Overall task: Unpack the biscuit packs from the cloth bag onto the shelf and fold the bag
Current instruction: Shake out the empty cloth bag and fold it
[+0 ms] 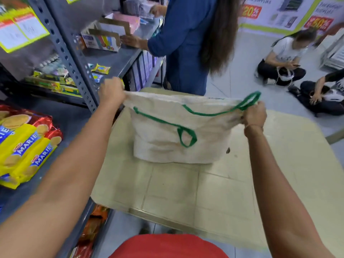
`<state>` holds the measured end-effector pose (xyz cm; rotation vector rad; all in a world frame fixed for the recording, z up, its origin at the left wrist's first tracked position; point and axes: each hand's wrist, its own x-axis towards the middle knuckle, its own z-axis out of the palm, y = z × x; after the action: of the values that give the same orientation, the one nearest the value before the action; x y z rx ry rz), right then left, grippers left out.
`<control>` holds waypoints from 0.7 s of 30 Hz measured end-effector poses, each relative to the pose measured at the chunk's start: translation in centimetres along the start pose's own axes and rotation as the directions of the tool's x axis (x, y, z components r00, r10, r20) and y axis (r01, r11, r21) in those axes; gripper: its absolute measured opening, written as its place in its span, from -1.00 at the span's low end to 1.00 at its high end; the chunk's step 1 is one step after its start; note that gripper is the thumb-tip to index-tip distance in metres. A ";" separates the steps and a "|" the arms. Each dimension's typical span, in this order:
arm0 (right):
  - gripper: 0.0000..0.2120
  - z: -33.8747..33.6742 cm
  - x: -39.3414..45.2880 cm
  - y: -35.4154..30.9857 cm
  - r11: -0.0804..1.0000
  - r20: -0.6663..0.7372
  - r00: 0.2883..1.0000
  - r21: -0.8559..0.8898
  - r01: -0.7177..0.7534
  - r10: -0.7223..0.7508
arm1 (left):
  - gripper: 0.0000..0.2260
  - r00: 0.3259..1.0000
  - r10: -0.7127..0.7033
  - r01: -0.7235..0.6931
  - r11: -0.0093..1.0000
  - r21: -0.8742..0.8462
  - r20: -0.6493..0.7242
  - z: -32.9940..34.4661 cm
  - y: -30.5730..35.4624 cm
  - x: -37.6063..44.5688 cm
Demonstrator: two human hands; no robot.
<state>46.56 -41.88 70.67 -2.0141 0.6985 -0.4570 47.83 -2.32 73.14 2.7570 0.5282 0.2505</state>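
Note:
I hold a cream cloth bag (163,144) with green handles stretched flat in the air above a beige table (186,192). My left hand (111,92) grips its upper left corner. My right hand (254,115) grips its upper right corner together with one green handle loop. The bag's lower edge touches or hangs just over the table. Yellow and red Marie biscuit packs (24,148) lie stacked on the grey metal shelf (74,120) at the left.
A grey perforated shelf post (74,67) rises left of the bag. A person in blue (188,43) stands just beyond the table at the shelf. Two people (284,56) sit on the floor at far right. More packets (91,228) lie on the shelf below.

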 end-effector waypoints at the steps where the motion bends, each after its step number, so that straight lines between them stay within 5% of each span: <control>1: -0.67 -0.5 0.6 -1.4 0.995 -0.055 0.998 0.098 0.015 -0.010 | -0.78 0.997 -0.038 0.033 0.997 -0.067 -0.064 -1.4 1.0 0.8; 4: -0.58 -2.2 1.0 -4.3 0.933 -0.215 0.973 0.325 0.153 -0.085 | -0.80 0.982 -0.164 0.099 0.877 -0.470 -0.098 -4.1 4.0 2.3; 7: -0.55 -3.3 -0.4 -4.6 0.819 -0.269 0.939 0.473 0.324 -0.216 | -0.75 0.969 -0.236 0.157 0.351 -0.923 0.075 -4.1 5.5 2.1; 9: -0.52 -3.5 -1.6 -3.3 0.777 -0.296 0.912 0.488 0.399 -0.283 | -0.79 0.956 -0.285 0.121 0.193 -0.974 0.063 -2.7 5.0 1.2; 13: -0.40 -2.8 -5.1 3.8 0.839 -0.246 0.924 0.396 0.373 -0.294 | -0.80 0.916 -0.399 0.175 0.311 -0.934 0.039 3.7 1.3 -2.8; 15: -0.41 -2.1 -7.3 8.5 0.912 -0.190 0.958 0.313 0.266 -0.214 | -0.81 0.928 -0.367 0.243 0.477 -0.845 0.060 7.3 -1.3 -5.9; 18: -0.48 -1.5 -9.5 15.7 0.992 -0.052 0.993 0.074 -0.098 0.102 | -0.85 0.913 -0.306 0.409 0.681 -0.607 0.271 12.0 -5.9 -10.0; 21: -0.56 -1.7 -10.9 20.3 0.871 0.237 0.839 -0.173 -0.460 0.490 | -0.76 0.829 -0.296 0.532 0.679 -0.506 0.474 14.4 -9.6 -12.3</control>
<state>31.21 -44.38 53.52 -1.8633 1.0271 0.1589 36.67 -2.60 55.03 1.8936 0.7956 -0.1718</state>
